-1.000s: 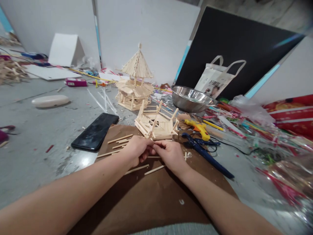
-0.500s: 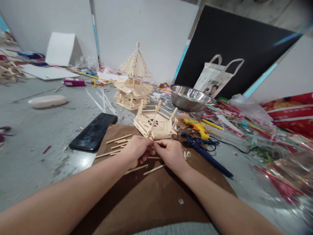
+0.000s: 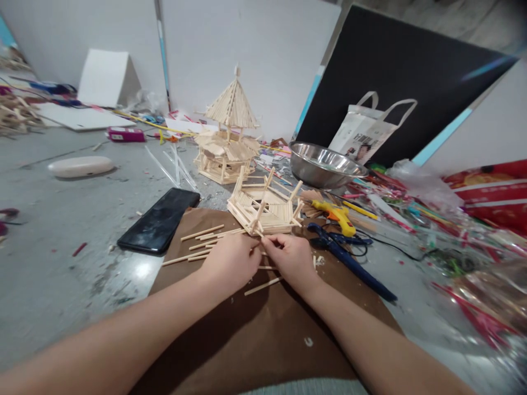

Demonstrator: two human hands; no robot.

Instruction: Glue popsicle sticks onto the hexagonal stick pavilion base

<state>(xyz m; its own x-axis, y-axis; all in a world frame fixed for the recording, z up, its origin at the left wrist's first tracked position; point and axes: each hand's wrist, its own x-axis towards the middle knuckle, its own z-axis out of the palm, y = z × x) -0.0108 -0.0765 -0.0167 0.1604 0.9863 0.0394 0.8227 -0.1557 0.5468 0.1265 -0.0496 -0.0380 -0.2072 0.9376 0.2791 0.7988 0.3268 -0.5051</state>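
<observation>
My left hand (image 3: 228,260) and my right hand (image 3: 290,258) meet over a brown paper sheet (image 3: 255,334), both with fingers curled in a pinch. Between their fingertips they hold a thin wooden stick (image 3: 257,245). Just beyond them sits a low hexagonal stick frame (image 3: 265,208). Loose wooden sticks (image 3: 201,241) lie on the paper to the left and under my hands. A finished stick pagoda (image 3: 228,137) stands farther back.
A black phone (image 3: 158,220) lies left of the paper. A blue glue gun (image 3: 349,258) and a yellow one (image 3: 335,214) lie to the right, near a steel bowl (image 3: 323,164). Plastic packets clutter the right side. A white paper bag (image 3: 366,131) leans on a black board.
Both hands have dropped slightly toward the paper, staying together. The view has shifted a little; nothing else has moved.
</observation>
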